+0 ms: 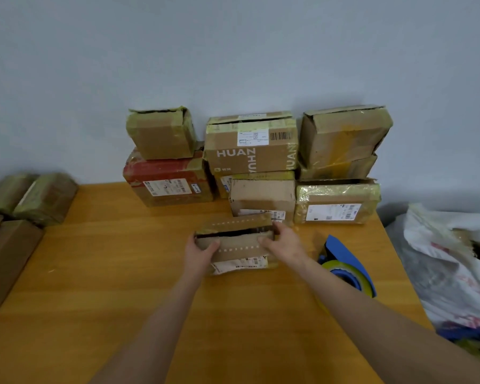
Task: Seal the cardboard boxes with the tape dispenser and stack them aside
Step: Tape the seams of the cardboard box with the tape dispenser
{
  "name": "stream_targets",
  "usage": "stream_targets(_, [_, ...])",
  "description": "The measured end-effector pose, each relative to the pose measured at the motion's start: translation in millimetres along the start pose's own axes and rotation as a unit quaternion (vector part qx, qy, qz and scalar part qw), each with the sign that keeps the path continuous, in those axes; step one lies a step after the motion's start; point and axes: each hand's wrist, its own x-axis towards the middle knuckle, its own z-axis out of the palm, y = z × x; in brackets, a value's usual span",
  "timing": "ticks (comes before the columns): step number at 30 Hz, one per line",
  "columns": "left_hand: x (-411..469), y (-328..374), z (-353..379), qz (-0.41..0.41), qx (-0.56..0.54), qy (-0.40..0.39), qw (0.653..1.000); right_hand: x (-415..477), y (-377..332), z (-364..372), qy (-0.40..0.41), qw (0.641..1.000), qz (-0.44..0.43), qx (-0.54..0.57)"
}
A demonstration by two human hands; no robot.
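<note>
A small flat cardboard box [237, 246] with dashed white marks lies in the middle of the wooden table [117, 286]; a dark gap shows between its top flaps. My left hand [201, 254] grips its left end, thumb on the near flap. My right hand [283, 243] holds its right end, fingers on the flaps. The blue tape dispenser [347, 266] with a yellowish tape roll lies on the table just right of my right forearm, untouched.
Several boxes [251, 151] stand stacked against the wall at the table's far edge. More boxes [25, 206] are piled at the left edge. A heap of white plastic bags [449, 261] lies beyond the table's right edge.
</note>
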Motion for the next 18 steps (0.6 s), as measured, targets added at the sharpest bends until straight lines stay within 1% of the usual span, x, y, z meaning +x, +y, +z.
stream_targets(2, [-9,-6,6,0.003,0.009,-0.003,1.0,-4,3,-8,0.016,0.998,0.012,-0.059])
stream_targets(4, [-18,-10,14,0.023,0.016,-0.014,1.0,-7,8,-16,0.043,0.993,0.026,-0.104])
stream_targets(8, [-28,-4,28,0.079,0.044,-0.043,0.995,-14,20,-33,0.081,0.989,0.043,-0.117])
stream_targets(10, [-32,-2,31,0.107,0.073,-0.051,0.99,-18,24,-37,0.077,0.989,0.036,-0.125])
stream_targets(13, [-40,-5,28,0.125,0.13,-0.048,0.983,-26,28,-37,0.071,0.986,0.008,-0.15])
stream_targets(15, [-46,-9,24,0.132,0.14,-0.046,0.98,-30,28,-36,0.059,0.982,-0.01,-0.177])
stream_targets(18, [-52,-16,17,0.165,0.157,-0.055,0.972,-35,27,-34,0.048,0.974,-0.024,-0.219])
